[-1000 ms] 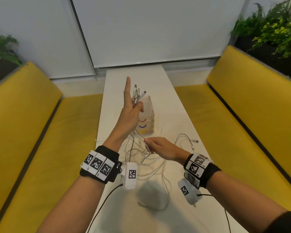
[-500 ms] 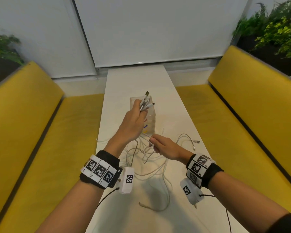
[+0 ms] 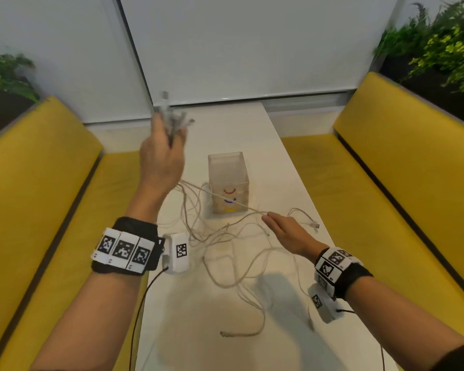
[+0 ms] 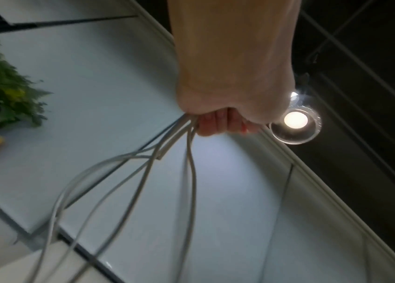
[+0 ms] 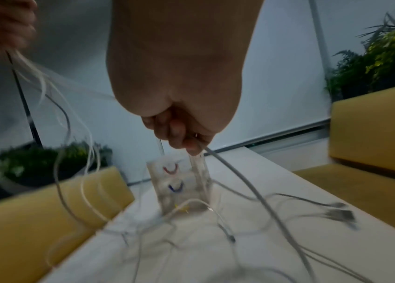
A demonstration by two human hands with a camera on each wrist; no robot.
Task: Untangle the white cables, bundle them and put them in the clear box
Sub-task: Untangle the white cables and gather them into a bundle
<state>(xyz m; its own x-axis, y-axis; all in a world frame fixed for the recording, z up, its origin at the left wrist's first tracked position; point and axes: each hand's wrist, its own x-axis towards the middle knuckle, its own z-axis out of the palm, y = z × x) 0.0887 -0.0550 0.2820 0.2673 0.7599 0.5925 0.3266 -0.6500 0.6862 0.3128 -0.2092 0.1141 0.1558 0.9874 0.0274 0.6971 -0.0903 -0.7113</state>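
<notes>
left hand (image 3: 162, 153) raised high, fingers curled closed, right hand (image 3: 285, 231) held low, fingers pinched together

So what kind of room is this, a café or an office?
Probably an office or café seating booth, though I can't say which. Two yellow benches face each other across a narrow white table, with a blind at the end and plants behind the seats.

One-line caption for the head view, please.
Left hand raised, gripping white cables by their plug ends; right hand pinches one strand near the clear box.
</notes>
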